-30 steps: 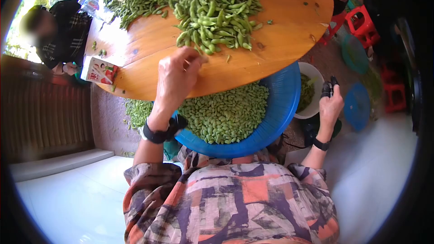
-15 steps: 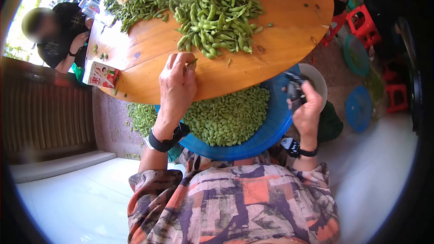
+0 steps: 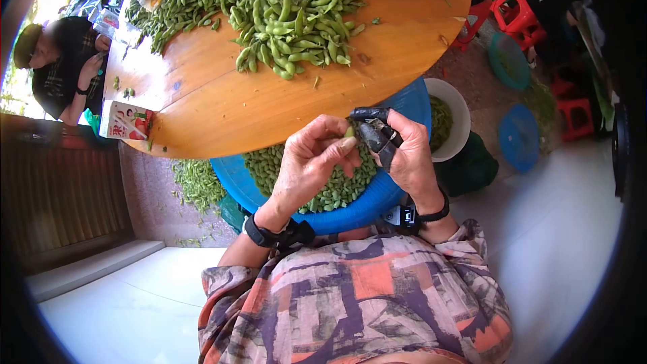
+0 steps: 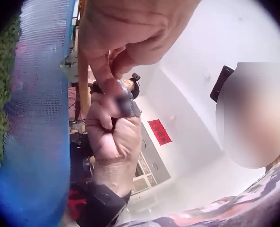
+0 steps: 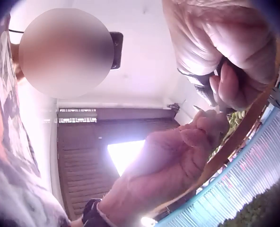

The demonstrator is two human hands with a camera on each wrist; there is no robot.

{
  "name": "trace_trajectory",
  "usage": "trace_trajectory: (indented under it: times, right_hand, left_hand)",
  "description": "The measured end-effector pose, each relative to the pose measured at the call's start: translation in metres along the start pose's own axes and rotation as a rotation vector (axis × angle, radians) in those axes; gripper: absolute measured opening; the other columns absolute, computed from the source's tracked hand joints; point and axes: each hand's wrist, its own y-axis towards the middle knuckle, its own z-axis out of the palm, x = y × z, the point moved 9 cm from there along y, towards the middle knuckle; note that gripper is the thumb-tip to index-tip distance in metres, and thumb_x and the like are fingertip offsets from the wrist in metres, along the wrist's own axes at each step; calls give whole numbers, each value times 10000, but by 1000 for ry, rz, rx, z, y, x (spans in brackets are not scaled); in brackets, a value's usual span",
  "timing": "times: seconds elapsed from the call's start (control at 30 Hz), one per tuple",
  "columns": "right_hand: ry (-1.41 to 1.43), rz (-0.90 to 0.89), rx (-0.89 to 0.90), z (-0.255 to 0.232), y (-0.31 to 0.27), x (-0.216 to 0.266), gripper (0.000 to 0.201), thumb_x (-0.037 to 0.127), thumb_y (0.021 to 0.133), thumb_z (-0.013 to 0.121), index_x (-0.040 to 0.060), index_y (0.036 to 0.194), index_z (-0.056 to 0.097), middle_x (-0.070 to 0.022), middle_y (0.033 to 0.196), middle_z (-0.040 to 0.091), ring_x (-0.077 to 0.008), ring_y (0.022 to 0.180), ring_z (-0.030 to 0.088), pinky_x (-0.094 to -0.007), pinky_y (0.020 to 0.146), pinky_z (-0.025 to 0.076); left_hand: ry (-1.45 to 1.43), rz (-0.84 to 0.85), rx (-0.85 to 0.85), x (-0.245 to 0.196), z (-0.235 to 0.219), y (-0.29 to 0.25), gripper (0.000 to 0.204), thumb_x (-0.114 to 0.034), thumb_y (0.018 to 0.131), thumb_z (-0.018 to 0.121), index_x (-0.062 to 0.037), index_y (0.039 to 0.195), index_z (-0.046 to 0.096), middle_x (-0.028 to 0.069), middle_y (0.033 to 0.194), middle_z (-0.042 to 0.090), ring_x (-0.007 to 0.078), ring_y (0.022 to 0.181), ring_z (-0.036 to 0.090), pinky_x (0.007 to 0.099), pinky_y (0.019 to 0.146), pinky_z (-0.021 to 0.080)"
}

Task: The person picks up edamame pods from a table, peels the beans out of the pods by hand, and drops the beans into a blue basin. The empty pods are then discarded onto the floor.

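Left hand [image 3: 313,158] and right hand [image 3: 408,152] meet at one green pod [image 3: 349,133] over the blue basin [image 3: 383,197]

Pod just off the tabletop's [image 3: 404,40] near edge, pinched by left thumb and fingertips; right fingers, partly black-wrapped, curl against it, cannot tell whether they grip too; work held above the basin probably so that shelled beans [image 3: 261,162] drop straight in; pod heap [image 3: 290,27] towards the far edge, likely kept within reach; wooden surface, carton [image 3: 128,121] at its left edge; white bucket [image 3: 461,118] beside the basin, red stools [image 3: 519,17] beyond the right edge
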Motion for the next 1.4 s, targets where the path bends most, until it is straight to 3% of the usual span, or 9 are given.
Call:
trace_trajectory:
  times: [0.37, 0.6, 0.93, 1.1, 1.2, 1.23, 1.27, 1.37, 1.4]
  right_hand:
    - [11, -6, 29, 7, -22, 3, 238, 74, 888, 605, 2, 1111, 648, -62, 849, 607, -109, 746, 563, -253, 653, 448]
    - [102, -3, 71, 11, -26, -4, 290, 93, 894, 569, -11, 1156, 637, -29, 818, 557, -82, 666, 542, -229, 590, 435]
    - [263, -25, 183, 14, -23, -11, 341, 157, 925, 471, -50, 1165, 594, 27, 729, 493, -30, 570, 477, -185, 497, 377]
    - [744, 223, 320, 24, -24, -42, 300, 214, 952, 520, -37, 1098, 596, 45, 691, 475, -16, 563, 419, -179, 474, 322]
    - [779, 221, 313, 25, -26, -39, 280, 165, 940, 545, -40, 1126, 592, 39, 685, 471, -27, 561, 429, -202, 482, 349]
    - [401, 169, 214, 18, -24, -32, 243, 106, 907, 553, -40, 1098, 589, -1, 696, 486, -91, 570, 476, -249, 505, 388]
    - [24, 113, 114, 9, -24, -25, 215, 48, 874, 560, -40, 1069, 585, -40, 706, 502, -156, 579, 523, -297, 527, 428]
    - [-501, -327, 5, 15, -32, 2, 199, -42, 778, 546, -35, 976, 563, -148, 797, 523, -345, 689, 565, -405, 619, 468]
    - [-497, -334, 14, 19, -34, 2, 199, -42, 778, 546, -35, 976, 563, -148, 797, 523, -345, 689, 565, -405, 619, 468]
  left_hand:
    - [-245, 69, -41, 1, -2, -5, 125, -87, 931, 628, -1, 1019, 609, 69, 857, 657, 113, 653, 610, 218, 523, 475]
    - [140, 98, -195, 3, -7, -17, 78, -66, 903, 681, -3, 920, 640, -52, 727, 533, 22, 626, 426, 169, 530, 349]
    - [273, 203, -237, 7, -12, -18, 93, -73, 911, 669, -10, 863, 621, -25, 717, 558, 38, 616, 450, 192, 526, 368]
    - [-442, -223, -34, 47, 1, -11, 120, -105, 941, 620, -58, 833, 596, 0, 678, 566, 68, 514, 442, 209, 464, 306]
    - [-119, -251, -90, 41, -4, -14, 125, -134, 940, 632, -49, 848, 635, -22, 631, 566, 57, 511, 440, 211, 462, 309]
    - [192, -247, -183, 35, -12, -16, 131, -142, 937, 639, -38, 857, 648, -26, 626, 575, 58, 513, 446, 216, 462, 322]
    - [529, 56, -189, 25, -17, -10, 157, -157, 924, 661, -7, 879, 657, -8, 642, 602, 60, 529, 465, 237, 475, 374]
    - [717, 142, -206, 12, -12, -16, 151, -144, 933, 647, 5, 914, 632, -24, 724, 606, 20, 647, 510, 214, 540, 431]
    - [671, -38, -162, 23, -14, -15, 152, -141, 933, 646, 9, 929, 623, -25, 707, 595, 28, 664, 527, 217, 567, 454]
